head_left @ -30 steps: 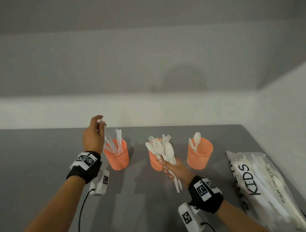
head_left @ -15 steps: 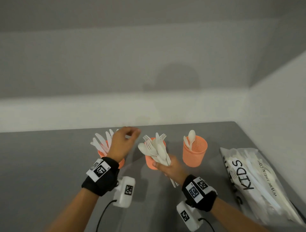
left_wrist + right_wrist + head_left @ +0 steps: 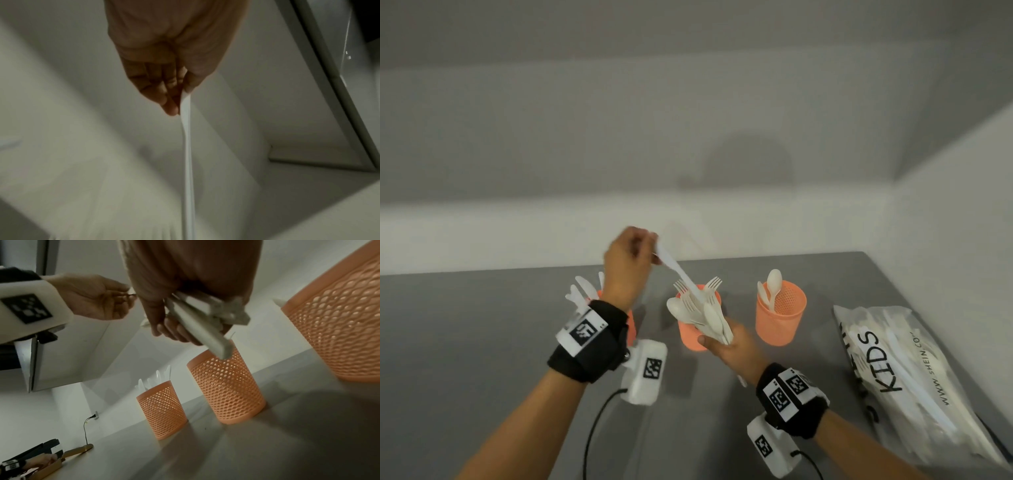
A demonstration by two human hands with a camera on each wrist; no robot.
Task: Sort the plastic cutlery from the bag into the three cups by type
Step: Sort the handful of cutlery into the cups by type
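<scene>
My left hand (image 3: 652,248) pinches the top of a white knife (image 3: 679,272) above the middle cup, and the knife's lower end is still among the bundle. In the left wrist view the fingertips (image 3: 172,107) pinch the knife (image 3: 188,162), which hangs down. My right hand (image 3: 729,346) grips a bundle of beige forks and spoons (image 3: 702,313) by the handles, in front of the middle orange cup (image 3: 691,337) that holds forks. The left cup (image 3: 632,325) holds knives and is mostly hidden by my left wrist. Two spoons stand in the right cup (image 3: 780,318).
The clear cutlery bag (image 3: 914,380) printed KIDS lies at the right on the grey table (image 3: 465,342), close to the side wall. In the right wrist view the three mesh cups (image 3: 226,386) stand in a row, with tools at the far left edge.
My left hand left the knife cup, reached right to the bundle and now lifts a white knife up out of it. The right hand keeps hold of the bundle.
</scene>
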